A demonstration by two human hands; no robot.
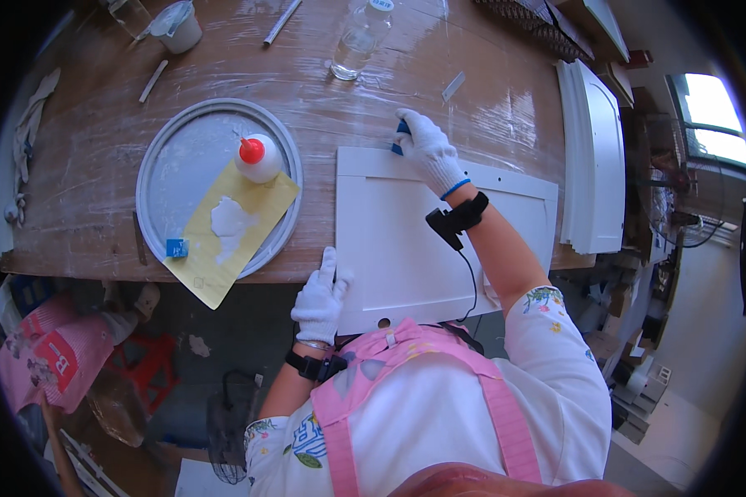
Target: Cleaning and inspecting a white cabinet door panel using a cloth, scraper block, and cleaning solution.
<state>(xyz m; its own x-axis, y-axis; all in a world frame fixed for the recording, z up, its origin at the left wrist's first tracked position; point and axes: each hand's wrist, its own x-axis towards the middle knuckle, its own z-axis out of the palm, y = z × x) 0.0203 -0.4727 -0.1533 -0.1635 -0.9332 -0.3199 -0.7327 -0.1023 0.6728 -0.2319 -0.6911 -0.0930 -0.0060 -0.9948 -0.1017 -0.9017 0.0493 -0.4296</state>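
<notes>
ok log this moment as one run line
left hand: at white panel, left edge | right hand: holding blue block, panel's far edge | round tray: red-capped bottle, yellow sheet

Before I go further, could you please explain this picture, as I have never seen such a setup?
There is no machine: a person works with two hands, both gloved in white. The camera, a wide fisheye worn on the head, looks down, so straight edges bend. The right hand holds a blue block at the far edge of a white panel; the left hand is at the panel's left edge. On the table, a round grey tray carries a red-capped bottle and a yellow sheet with white paste.
</notes>
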